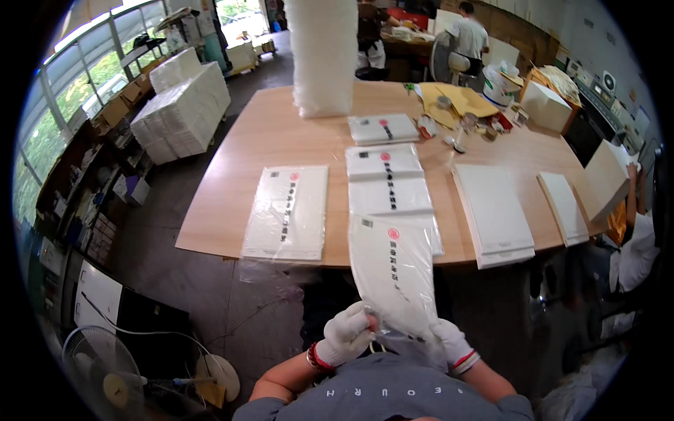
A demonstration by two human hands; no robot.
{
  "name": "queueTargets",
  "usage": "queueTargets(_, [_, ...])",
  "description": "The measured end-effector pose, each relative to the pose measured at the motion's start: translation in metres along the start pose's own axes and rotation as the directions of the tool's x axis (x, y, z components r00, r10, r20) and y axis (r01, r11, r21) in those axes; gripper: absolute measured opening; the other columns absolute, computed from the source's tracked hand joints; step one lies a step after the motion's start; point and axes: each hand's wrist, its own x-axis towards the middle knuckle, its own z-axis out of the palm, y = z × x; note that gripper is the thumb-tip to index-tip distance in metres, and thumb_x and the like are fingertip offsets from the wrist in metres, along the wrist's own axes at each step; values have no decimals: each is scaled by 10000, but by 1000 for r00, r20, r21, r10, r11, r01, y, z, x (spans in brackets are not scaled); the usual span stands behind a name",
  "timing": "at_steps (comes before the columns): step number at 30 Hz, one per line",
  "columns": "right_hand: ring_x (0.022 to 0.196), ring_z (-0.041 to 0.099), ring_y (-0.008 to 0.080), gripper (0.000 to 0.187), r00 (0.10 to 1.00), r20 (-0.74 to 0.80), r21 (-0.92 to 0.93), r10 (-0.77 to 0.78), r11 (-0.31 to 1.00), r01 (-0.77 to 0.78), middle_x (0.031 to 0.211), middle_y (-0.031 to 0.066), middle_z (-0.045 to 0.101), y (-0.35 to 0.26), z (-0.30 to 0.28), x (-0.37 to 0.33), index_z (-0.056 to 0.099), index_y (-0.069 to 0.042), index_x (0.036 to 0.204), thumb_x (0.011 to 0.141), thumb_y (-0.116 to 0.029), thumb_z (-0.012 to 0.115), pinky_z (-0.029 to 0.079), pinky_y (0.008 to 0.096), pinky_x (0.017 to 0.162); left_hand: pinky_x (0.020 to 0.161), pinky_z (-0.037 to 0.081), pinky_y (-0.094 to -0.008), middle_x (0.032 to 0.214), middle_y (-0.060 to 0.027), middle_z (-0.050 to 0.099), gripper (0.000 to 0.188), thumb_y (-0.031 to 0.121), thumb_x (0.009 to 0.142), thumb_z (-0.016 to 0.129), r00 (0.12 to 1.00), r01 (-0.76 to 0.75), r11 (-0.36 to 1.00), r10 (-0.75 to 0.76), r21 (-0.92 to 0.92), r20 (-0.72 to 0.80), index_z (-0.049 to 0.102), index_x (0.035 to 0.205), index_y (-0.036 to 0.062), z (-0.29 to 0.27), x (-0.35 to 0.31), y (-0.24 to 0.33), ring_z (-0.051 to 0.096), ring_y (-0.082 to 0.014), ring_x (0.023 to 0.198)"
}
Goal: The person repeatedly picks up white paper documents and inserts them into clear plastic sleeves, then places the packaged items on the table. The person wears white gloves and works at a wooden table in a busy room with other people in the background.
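Note:
A pale, flat stack of sheets in a clear plastic bag [393, 270], with a red round mark and dark lettering, leans over the near table edge toward me. My left hand [349, 333], in a white glove, is closed on the loose plastic at its near left corner. My right hand [453, 342], also gloved, grips the near right corner, its fingertips partly hidden. Beneath the far end lie empty printed plastic bags [386, 179]. To the left rests another bagged stack [286, 214], its loose plastic end hanging over the edge. A bare white stack [493, 214] lies to the right.
On the wooden table [228, 175] stand a tall bubble-wrap roll [323, 56], a folded pile of bags [382, 129], a narrow white stack [564, 208] and yellow envelopes [460, 99]. A fan [105, 372] is at lower left. People work at the right [635, 242] and far back [467, 38].

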Motion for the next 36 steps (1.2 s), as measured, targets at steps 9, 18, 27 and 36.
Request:
queueTargets(9, [787, 549, 164, 239, 616, 316, -618, -722, 336, 711, 845, 54, 546, -33, 137, 193, 554, -14, 1015, 830, -164, 570, 467, 306, 744, 701, 489, -274, 950, -95, 555, 180, 117, 897, 450, 553, -351, 882, -75, -314, -830, 571, 972, 7, -104, 0, -100, 539, -176, 790])
queueTargets(18, [561, 521, 127, 235, 961, 224, 37, 162, 984, -174, 737, 47, 512, -2, 237, 242, 504, -65, 1102, 929, -205, 430, 541, 338, 564, 775, 436, -276, 956, -12, 562, 187, 171, 877, 482, 296, 69, 768, -625, -637, -722, 532, 1030, 78, -196, -108, -340, 530, -142, 882])
queueTargets(27, [581, 457, 81, 258, 851, 454, 67, 265, 942, -329, 733, 1, 468, 17, 157, 190, 473, -55, 1122, 936, -233, 486, 432, 238, 533, 535, 447, -313, 614, -49, 532, 94, 111, 753, 498, 32, 575, 571, -731, -586, -682, 561, 691, 78, -92, -167, -269, 532, -215, 557])
queueTargets(36, [712, 530, 92, 261, 972, 232, 62, -47, 998, 34, 850, 62, 547, -28, 119, 216, 492, -3, 1111, 919, -180, 492, 470, 247, 615, 973, 354, -417, 1274, -236, 425, 474, 292, 802, 589, 430, 901, 110, -369, 420, -824, 497, 1149, -18, -182, 75, -270, 388, -386, 1200])
